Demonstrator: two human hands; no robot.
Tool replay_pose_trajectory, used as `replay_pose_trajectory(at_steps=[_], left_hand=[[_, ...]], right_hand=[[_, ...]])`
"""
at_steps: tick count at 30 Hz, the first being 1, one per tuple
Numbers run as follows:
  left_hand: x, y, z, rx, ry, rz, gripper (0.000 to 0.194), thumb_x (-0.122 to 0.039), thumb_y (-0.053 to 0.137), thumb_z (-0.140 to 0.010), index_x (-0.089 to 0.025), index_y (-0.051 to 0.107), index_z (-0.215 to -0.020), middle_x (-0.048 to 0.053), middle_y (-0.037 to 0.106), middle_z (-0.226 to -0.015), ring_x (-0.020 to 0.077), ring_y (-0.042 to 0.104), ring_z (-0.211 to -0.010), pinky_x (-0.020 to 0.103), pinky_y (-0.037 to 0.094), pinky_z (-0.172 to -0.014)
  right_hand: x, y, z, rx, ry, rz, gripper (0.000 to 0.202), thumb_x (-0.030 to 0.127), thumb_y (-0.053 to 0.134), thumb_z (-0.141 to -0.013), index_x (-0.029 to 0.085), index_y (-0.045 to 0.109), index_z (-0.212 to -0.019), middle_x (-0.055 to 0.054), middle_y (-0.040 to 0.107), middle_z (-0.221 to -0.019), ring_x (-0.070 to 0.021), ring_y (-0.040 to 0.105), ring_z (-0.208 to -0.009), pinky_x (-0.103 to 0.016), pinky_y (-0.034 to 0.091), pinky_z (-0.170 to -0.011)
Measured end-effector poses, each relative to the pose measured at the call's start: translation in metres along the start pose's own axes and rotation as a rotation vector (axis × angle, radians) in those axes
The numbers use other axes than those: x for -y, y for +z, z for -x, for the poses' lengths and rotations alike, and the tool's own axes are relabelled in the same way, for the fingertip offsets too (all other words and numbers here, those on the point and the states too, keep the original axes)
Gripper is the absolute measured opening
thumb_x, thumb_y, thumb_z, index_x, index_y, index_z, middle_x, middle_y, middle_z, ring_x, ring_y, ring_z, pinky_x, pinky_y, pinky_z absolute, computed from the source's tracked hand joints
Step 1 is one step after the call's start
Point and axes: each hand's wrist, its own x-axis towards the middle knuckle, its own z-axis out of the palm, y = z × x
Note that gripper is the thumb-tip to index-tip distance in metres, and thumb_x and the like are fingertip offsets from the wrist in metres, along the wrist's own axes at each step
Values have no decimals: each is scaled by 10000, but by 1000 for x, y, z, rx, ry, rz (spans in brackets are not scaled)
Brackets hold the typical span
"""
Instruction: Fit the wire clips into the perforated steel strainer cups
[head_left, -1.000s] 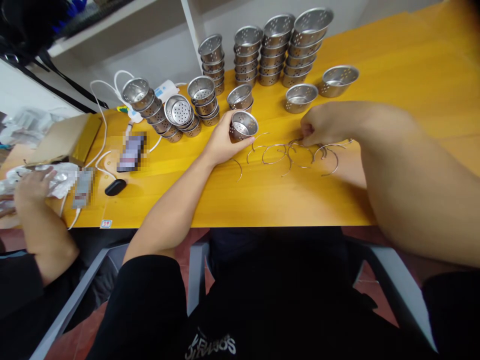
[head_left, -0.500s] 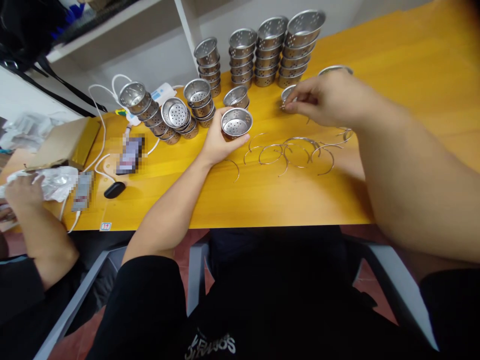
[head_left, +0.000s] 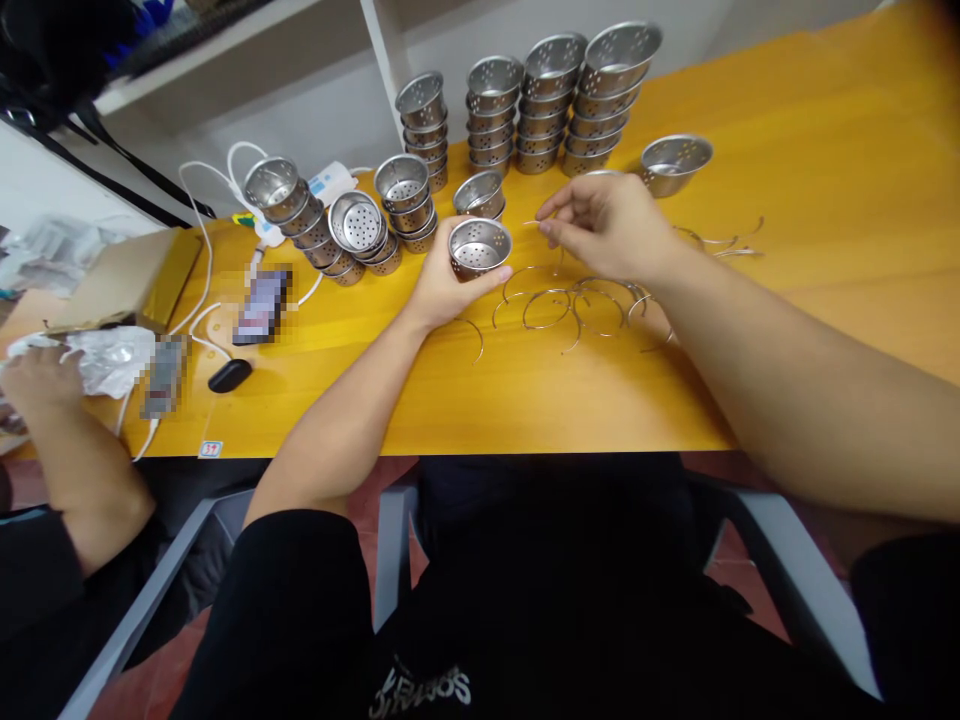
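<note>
My left hand (head_left: 444,278) is wrapped round a perforated metal cup (head_left: 480,246), held upright just above the table with its mouth facing up. To the right of that cup, my right hand (head_left: 600,222) pinches a thin curved wire (head_left: 531,222) between thumb and fingers; one end points toward the cup, apart from it. Below my right hand lies a loose group of curved wires (head_left: 546,308) on the table. Another perforated cup (head_left: 676,165) stands behind my right wrist. Part of one more cup's rim (head_left: 602,174) shows above my knuckles.
Stacks of perforated cups (head_left: 551,105) line the back of the yellow table (head_left: 465,410), and more stacks (head_left: 300,220) stand at left. A phone (head_left: 262,305), a black case (head_left: 229,376) and white cables lie further left. Another person's arm (head_left: 90,450) rests near a cardboard box (head_left: 127,280).
My right hand has moved left and slightly down from the small cup at the back, toward the cup in my left hand. A wire now shows at its fingertips. My left hand stays nearly still.
</note>
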Motion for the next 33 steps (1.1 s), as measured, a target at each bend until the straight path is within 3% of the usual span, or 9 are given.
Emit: replay_pose_trajectory(at_steps=[6,9,12,16,20,23,28,33], left_hand=[[13,4,2,2,31,3,1220,-1029,822,-983,-338,331,-1861,206,694,-1729,414,755,-1636,708,622,-1430],[9,5,4,25,8,-11,1195,-1011,849,-979,-345,354,-1839,198,690,-1728,409,761,-1622,699,632,-1425],[2,6,5,43,5,-18,1187,-993,874,-974,-332,367,-1819,197,672,-1740,410,755,-1629,690,631,-1429],[2,10,6,68,35,2,1279,-1026,931,-888,-324,363,-1794,188,645,-1733,404,756,-1611,642,647,-1399],[7,13,6,94,86,11,1341,-1073,910,-863,-321,321,-1804,176,611,-1736,397,743,-1604,607,626,-1394],[2,14,6,92,89,8,1305,-1043,922,-884,-312,336,-1792,175,619,-1718,389,745,-1584,582,622,-1384],[-12,13,7,61,42,43,1225,-1034,950,-863,-302,434,-1698,150,674,-1620,361,795,-1458,564,672,-1302],[-11,12,6,83,57,76,1154,-1019,906,-927,-317,436,-1714,127,681,-1620,357,778,-1500,585,646,-1346]], right_hand=[[20,14,6,-59,38,-98,727,999,891,-928,346,770,-1223,-138,871,-1148,-399,789,-1010,-672,691,-989],[23,21,7,-46,21,-140,775,1036,863,-923,347,774,-1267,-114,863,-1127,-370,771,-907,-669,709,-949],[20,26,7,-32,-5,-64,760,1058,824,-955,347,804,-1222,-106,852,-1099,-391,791,-971,-667,711,-960],[9,31,2,-40,-52,57,668,999,824,-1019,353,850,-1188,-82,811,-995,-377,772,-951,-610,715,-889],[-7,39,-5,-108,-178,16,511,810,904,-1088,303,844,-1112,-65,714,-835,-298,682,-768,-498,661,-728],[-14,45,-9,-136,-225,-30,411,673,959,-1107,283,834,-1085,-51,694,-806,-264,653,-715,-463,639,-695],[-16,51,-11,-154,-220,-79,430,675,1020,-1060,297,822,-1110,-30,668,-767,-264,651,-691,-459,643,-684],[-5,47,-8,-122,-211,-203,438,690,1034,-1045,305,839,-1119,-30,685,-767,-266,686,-708,-442,643,-663]])
